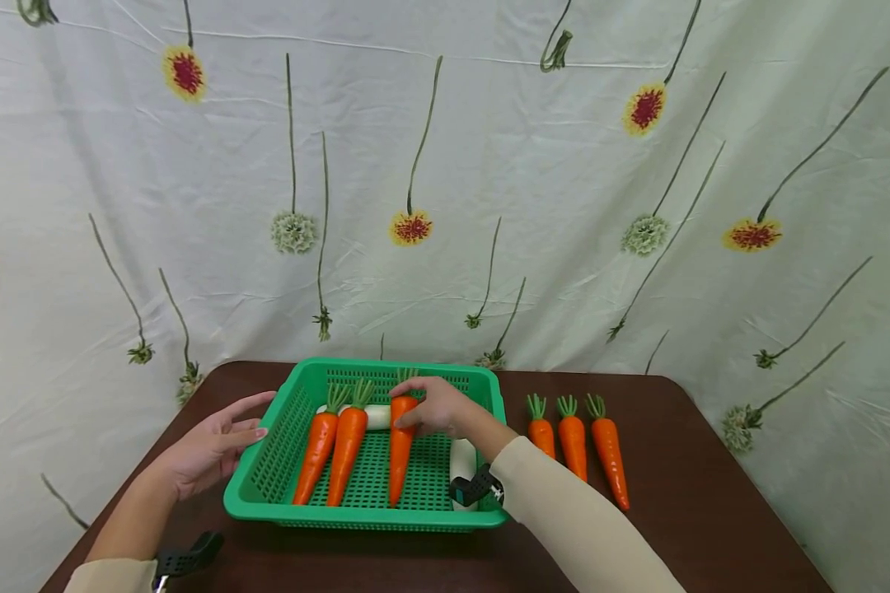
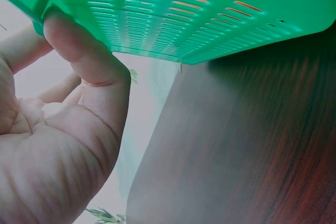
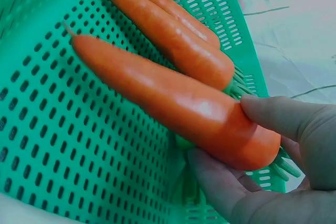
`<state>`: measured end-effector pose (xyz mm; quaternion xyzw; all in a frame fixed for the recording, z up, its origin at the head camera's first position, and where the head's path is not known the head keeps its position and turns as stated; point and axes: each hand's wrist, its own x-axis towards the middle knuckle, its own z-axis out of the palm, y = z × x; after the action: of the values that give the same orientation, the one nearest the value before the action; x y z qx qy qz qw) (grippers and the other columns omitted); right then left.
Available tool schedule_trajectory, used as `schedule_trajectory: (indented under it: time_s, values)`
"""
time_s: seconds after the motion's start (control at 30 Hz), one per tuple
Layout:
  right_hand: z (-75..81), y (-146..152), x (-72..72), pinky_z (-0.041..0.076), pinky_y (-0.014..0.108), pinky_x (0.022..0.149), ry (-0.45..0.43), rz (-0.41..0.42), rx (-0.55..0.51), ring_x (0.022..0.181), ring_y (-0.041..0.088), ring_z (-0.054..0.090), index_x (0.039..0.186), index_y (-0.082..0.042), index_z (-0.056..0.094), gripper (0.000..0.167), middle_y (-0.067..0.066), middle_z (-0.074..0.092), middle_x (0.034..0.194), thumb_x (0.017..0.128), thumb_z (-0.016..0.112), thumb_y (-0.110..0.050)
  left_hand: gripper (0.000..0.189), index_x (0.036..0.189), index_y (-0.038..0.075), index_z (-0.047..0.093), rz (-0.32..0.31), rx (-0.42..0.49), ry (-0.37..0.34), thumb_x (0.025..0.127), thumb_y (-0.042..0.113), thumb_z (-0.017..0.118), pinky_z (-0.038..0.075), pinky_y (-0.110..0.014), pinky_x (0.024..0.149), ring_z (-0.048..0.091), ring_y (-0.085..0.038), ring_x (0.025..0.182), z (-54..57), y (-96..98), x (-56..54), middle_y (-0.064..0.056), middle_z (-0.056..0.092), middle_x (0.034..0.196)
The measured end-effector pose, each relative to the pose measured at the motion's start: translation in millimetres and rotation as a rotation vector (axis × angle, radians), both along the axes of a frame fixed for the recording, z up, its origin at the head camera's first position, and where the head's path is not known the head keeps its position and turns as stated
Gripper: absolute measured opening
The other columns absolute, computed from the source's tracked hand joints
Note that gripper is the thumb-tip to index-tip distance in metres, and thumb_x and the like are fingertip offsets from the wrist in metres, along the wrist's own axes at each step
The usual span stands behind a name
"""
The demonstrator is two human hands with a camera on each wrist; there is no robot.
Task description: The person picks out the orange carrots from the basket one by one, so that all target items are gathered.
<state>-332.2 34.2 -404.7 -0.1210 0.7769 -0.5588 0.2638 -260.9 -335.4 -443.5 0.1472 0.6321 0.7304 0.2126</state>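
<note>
Nearest me, the dark table (image 1: 319, 560) runs out in front of the green basket (image 1: 363, 517), whose perforated plastic looks light enough to slide if bumped. At the basket's left side, the person's left hand (image 1: 211, 449) touches the rim, thumb and fingers spread apart, steadying more than gripping, I'd say. Inside the basket, just right of its middle, is the held carrot (image 1: 400, 453), tip toward the near wall; whether it rests on the floor I can't tell. The right hand (image 1: 437, 408) pinches it between thumb and fingers at the thick end, just below the leaves. That seems the right place: it's broad there, while the tuft would probably bend. The glossy skin suggests something stiff, smooth, a little slippery, likely light; only the thread-thin tip looks fragile. Two carrots (image 1: 348, 449) lie in the basket's left half, a white vegetable (image 1: 462, 461) by its right wall. Three more carrots (image 1: 608, 453) lie on the table to the basket's right. Toward the basket's far wall stretches another white piece (image 1: 378, 417), and beyond the basket hangs a flowered cloth (image 1: 519, 148).
</note>
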Motion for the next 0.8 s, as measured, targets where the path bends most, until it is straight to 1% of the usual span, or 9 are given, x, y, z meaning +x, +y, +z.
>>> schedule_trajectory:
  time_s: [0.13, 0.2, 0.37, 0.5, 0.57, 0.67, 0.73, 0.8]
  values:
    - [1.6, 4, 0.4, 0.062, 0.051, 0.09, 0.034, -0.008, -0.008, 0.097, 0.026, 0.069, 0.136, -0.01, 0.064, 0.052, 0.014, 0.062, 0.124, 0.088, 0.077, 0.003, 0.062, 0.161, 0.019, 0.014, 0.002, 0.0, -0.003, 0.109, 0.004, 0.045, 0.06, -0.048, 0.092, 0.074, -0.023, 0.11, -0.3, 0.0, -0.4, 0.002, 0.07, 0.128]
    - [2.7, 7, 1.2, 0.062, 0.051, 0.09, 0.05, -0.015, -0.014, 0.098, 0.026, 0.069, 0.137, -0.01, 0.064, 0.051, 0.015, 0.062, 0.124, 0.088, 0.077, 0.002, 0.061, 0.16, 0.019, 0.015, -0.005, 0.013, 0.001, 0.109, 0.004, 0.044, 0.06, -0.048, 0.092, 0.074, -0.024, 0.111, -0.3, 0.5, -0.3, 0.001, 0.07, 0.129]
    - [4.6, 14, 3.4, 0.062, 0.051, 0.09, 0.083, -0.033, -0.03, 0.097, 0.027, 0.07, 0.136, -0.01, 0.064, 0.051, 0.017, 0.062, 0.122, 0.088, 0.078, 0.001, 0.058, 0.158, 0.023, 0.02, -0.02, 0.033, 0.012, 0.109, 0.004, 0.044, 0.06, -0.047, 0.093, 0.073, -0.024, 0.112, 0.4, 2.0, 0.7, -0.001, 0.069, 0.13]
    - [6.8, 20, 5.4, 0.061, 0.053, 0.092, 0.094, -0.045, -0.059, 0.096, 0.027, 0.071, 0.137, -0.01, 0.063, 0.052, 0.018, 0.065, 0.119, 0.088, 0.078, 0.0, 0.058, 0.158, 0.023, 0.02, -0.025, 0.038, 0.016, 0.109, 0.003, 0.043, 0.06, -0.047, 0.093, 0.073, -0.025, 0.113, 0.8, 1.9, 0.7, -0.001, 0.068, 0.131]
    - [7.9, 23, 6.2, 0.061, 0.052, 0.092, 0.095, -0.052, -0.077, 0.096, 0.027, 0.072, 0.137, -0.011, 0.063, 0.052, 0.019, 0.066, 0.118, 0.088, 0.078, 0.0, 0.058, 0.158, 0.023, 0.02, -0.027, 0.039, 0.015, 0.109, 0.003, 0.043, 0.06, -0.047, 0.093, 0.073, -0.025, 0.113, 0.9, 2.0, 0.4, -0.002, 0.068, 0.131]
    - [9.5, 27, 7.1, 0.063, 0.046, 0.089, 0.095, -0.065, -0.1, 0.097, 0.027, 0.072, 0.136, -0.012, 0.063, 0.05, 0.019, 0.066, 0.118, 0.089, 0.078, -0.001, 0.059, 0.159, 0.022, 0.018, -0.026, 0.036, 0.012, 0.109, 0.003, 0.043, 0.06, -0.047, 0.093, 0.073, -0.025, 0.113, 1.2, 2.1, 0.2, -0.002, 0.068, 0.13]
    - [10.3, 30, 7.8, 0.064, 0.042, 0.087, 0.095, -0.07, -0.118, 0.098, 0.027, 0.073, 0.136, -0.012, 0.063, 0.05, 0.02, 0.066, 0.119, 0.089, 0.077, -0.002, 0.059, 0.159, 0.022, 0.018, -0.023, 0.032, 0.011, 0.109, 0.004, 0.044, 0.06, -0.047, 0.093, 0.073, -0.024, 0.112, 1.3, 2.0, 0.2, -0.001, 0.069, 0.13]
    - [11.5, 32, 8.9, 0.064, 0.041, 0.086, 0.088, -0.078, -0.14, 0.099, 0.028, 0.073, 0.137, -0.011, 0.063, 0.051, 0.021, 0.066, 0.12, 0.089, 0.077, -0.001, 0.059, 0.159, 0.022, 0.018, -0.018, 0.029, 0.011, 0.109, 0.004, 0.044, 0.061, -0.047, 0.092, 0.073, -0.024, 0.112, 1.2, 1.9, 0.3, -0.001, 0.069, 0.13]
